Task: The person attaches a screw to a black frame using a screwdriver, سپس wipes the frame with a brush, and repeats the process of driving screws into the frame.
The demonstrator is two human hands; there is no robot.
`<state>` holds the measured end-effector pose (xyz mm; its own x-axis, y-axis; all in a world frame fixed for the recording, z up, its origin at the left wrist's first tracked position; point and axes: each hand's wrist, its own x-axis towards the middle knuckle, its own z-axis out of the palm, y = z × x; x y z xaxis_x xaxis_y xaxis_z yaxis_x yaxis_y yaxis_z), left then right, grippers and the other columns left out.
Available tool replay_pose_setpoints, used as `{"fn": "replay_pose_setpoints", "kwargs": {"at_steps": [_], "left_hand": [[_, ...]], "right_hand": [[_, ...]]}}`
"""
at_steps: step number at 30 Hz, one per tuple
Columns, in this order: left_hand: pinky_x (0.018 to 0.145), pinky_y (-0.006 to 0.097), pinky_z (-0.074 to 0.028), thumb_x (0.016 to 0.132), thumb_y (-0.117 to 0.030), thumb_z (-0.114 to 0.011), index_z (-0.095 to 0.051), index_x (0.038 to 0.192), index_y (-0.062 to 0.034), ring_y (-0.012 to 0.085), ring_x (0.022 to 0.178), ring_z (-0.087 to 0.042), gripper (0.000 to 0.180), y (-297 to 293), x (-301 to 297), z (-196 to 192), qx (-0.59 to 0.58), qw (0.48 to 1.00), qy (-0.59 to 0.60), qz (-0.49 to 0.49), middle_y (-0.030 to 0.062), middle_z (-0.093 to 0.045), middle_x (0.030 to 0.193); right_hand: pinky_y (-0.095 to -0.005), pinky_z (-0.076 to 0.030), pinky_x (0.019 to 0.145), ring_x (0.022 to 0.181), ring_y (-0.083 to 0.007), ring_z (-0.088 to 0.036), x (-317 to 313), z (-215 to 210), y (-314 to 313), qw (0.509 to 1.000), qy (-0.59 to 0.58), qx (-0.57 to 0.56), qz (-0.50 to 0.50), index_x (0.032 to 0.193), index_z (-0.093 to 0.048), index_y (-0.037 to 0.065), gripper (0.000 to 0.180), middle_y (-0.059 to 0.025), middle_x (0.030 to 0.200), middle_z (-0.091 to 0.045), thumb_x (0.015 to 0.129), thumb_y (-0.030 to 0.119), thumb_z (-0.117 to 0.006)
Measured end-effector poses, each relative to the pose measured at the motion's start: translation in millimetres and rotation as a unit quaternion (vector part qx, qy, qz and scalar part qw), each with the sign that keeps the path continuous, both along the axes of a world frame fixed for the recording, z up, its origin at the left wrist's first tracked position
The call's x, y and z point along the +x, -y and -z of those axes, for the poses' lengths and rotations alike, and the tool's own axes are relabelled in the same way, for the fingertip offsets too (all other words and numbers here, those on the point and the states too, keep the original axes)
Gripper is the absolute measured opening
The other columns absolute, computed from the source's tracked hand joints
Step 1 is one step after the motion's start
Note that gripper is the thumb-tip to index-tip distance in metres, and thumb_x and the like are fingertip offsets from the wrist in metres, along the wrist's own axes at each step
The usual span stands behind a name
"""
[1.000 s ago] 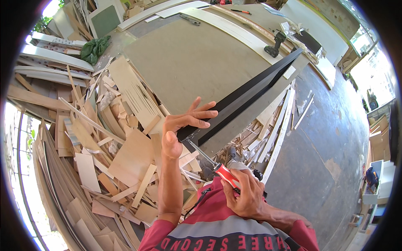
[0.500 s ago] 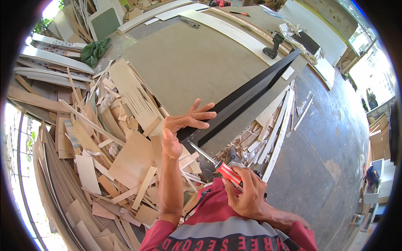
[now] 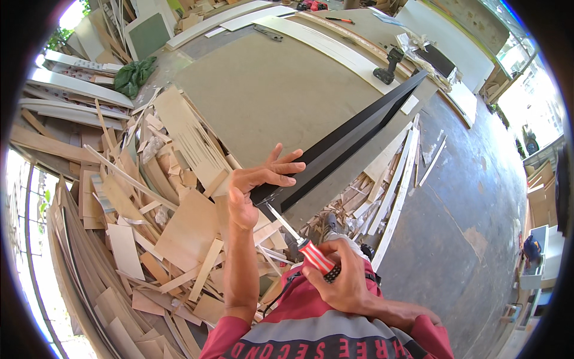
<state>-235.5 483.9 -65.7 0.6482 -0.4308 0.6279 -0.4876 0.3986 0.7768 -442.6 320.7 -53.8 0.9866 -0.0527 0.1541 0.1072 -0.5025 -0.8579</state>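
A long black panel with a raised edge lies slantwise across the table, one end close to me. Over that near end rests my left hand, its fingers spread and stretched out along the panel. My right hand is wrapped round the butt of a screwdriver with a red and white striped handle and a black end. The screwdriver's metal shaft points up and left, and its tip meets the panel's near end beside my left palm. The exact contact at the tip is too small to make out.
A tan tabletop lies beyond my hands. On its far side are a black cordless drill, white strips and pliers. Wood offcuts heap up at left; more strips lie on the floor at right.
My right hand has slid back toward the handle's butt, its fingers re-placed, so more of the striped handle shows. The screwdriver has shifted slightly left and down. The left hand stays on the panel.
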Motion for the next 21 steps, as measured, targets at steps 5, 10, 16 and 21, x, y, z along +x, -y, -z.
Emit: {"fn": "replay_pose_setpoints", "kwargs": {"at_steps": [5, 10, 16, 21], "left_hand": [[0.12, 0.058, -0.019, 0.092, -0.083, -0.015, -0.073, 0.09, 0.008, 0.0455, 0.121, -0.061, 0.108, 1, -5, 1, -0.006, 1.0, -0.008, -0.004, 0.0284, -0.071, 0.108], [0.12, 0.058, -0.018, 0.092, -0.083, -0.016, -0.073, 0.089, 0.0081, 0.0454, 0.121, -0.061, 0.108, 1, -5, 0, -0.001, 1.0, -0.014, -0.012, 0.0283, -0.072, 0.108], [0.121, 0.057, -0.015, 0.093, -0.081, -0.013, -0.073, 0.089, 0.008, 0.0455, 0.121, -0.061, 0.108, 1, -1, 2, -0.005, 1.0, -0.001, -0.01, 0.0287, -0.072, 0.107], [0.12, 0.057, -0.018, 0.095, -0.077, -0.011, -0.072, 0.088, 0.011, 0.0483, 0.118, -0.062, 0.108, 0, -3, 2, -0.004, 1.0, 0.013, -0.017, 0.0318, -0.07, 0.106]], "right_hand": [[-0.0399, -0.054, 0.061, 0.076, -0.0322, -0.068, -4, -4, -3, 0.993, 0.054, -0.103, 0.0, 0.121, -0.057, -0.004, 0.035, -0.0196, 0.093, -0.065, 0.092, 0.014, -0.069], [-0.0356, -0.051, 0.055, 0.07, -0.0252, -0.065, 5, -15, 10, 0.626, -0.43, 0.649, -0.051, 0.121, -0.057, -0.003, 0.035, -0.0158, 0.09, -0.065, 0.095, 0.018, -0.067], [-0.0285, -0.047, 0.048, 0.061, -0.0161, -0.061, 6, -6, -1, 0.867, -0.315, 0.386, -0.017, 0.12, -0.056, -0.003, 0.035, -0.0095, 0.085, -0.064, 0.097, 0.023, -0.065], [-0.0272, -0.044, 0.045, 0.057, -0.0131, -0.058, -2, -10, -5, 0.998, 0.04, -0.051, 0.023, 0.119, -0.057, -0.003, 0.033, -0.0081, 0.086, -0.064, 0.1, 0.023, -0.061]]}}
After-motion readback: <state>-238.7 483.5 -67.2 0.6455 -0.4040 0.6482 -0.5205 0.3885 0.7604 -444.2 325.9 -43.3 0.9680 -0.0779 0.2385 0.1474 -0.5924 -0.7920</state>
